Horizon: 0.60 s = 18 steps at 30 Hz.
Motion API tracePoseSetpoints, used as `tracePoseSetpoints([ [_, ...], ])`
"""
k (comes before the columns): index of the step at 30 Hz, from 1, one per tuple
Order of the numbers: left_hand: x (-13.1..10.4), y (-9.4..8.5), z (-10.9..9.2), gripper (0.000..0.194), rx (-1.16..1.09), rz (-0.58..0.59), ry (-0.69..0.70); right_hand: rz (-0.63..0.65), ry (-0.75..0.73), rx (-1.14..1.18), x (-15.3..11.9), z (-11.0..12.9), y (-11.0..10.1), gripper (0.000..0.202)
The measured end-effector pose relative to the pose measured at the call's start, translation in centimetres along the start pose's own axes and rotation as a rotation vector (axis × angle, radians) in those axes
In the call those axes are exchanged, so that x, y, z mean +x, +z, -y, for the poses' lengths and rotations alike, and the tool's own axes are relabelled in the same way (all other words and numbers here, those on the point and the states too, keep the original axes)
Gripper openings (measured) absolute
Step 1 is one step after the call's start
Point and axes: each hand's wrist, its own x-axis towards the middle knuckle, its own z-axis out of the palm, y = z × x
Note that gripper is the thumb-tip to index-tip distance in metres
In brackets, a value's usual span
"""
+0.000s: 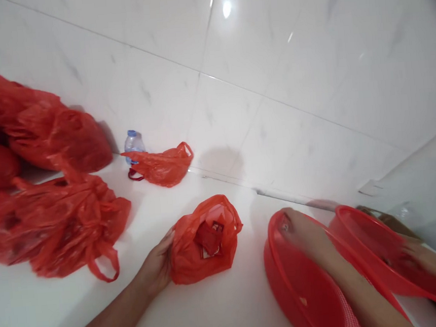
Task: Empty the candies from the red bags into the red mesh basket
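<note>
My left hand [161, 262] grips the side of a red plastic bag [180, 253], its fingers partly hidden behind the film. The bag's mouth gapes toward me, and small red packets with printed labels [211, 240] lie inside. My right hand [300, 227] reaches into the far end of a red plastic basket [270, 260]. Its fingers look closed around something small near the rim; blur keeps me from naming it. One small pale piece [303, 301] lies lower in that basket.
Several filled red bags [46, 122] and a heap of red bags [73, 217] lie at left. A small bottle [131, 143] stands behind another red bag [168, 165] by the tiled wall. At right, another person's blurred hand [427, 259] is in a second red basket [365, 237].
</note>
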Motion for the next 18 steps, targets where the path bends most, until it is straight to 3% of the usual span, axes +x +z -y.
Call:
tracePoseSetpoints([
  [4,-0.1,0.0,-0.3,0.029,-0.001,0.014,-0.002,-0.08,-0.228,0.291,-0.4,4.3,-1.2,0.037],
  [8,-0.2,0.0,-0.6,0.027,0.011,0.026,0.019,0.1,-0.537,0.407,-1.3,10.4,-0.5,0.032],
  [11,-0.2,-0.1,-0.7,0.028,0.009,0.039,0.045,0.117,-0.68,0.333,-0.6,13.6,0.9,0.044],
  [15,-0.1,-0.2,-0.8,0.03,0.022,0.026,0.052,0.027,-0.656,0.286,0.5,13.9,1.3,0.053],
  [18,0.0,-0.3,-0.8,0.033,0.008,0.029,0.076,-0.029,-0.516,0.257,0.2,11.6,0.0,0.03],
])
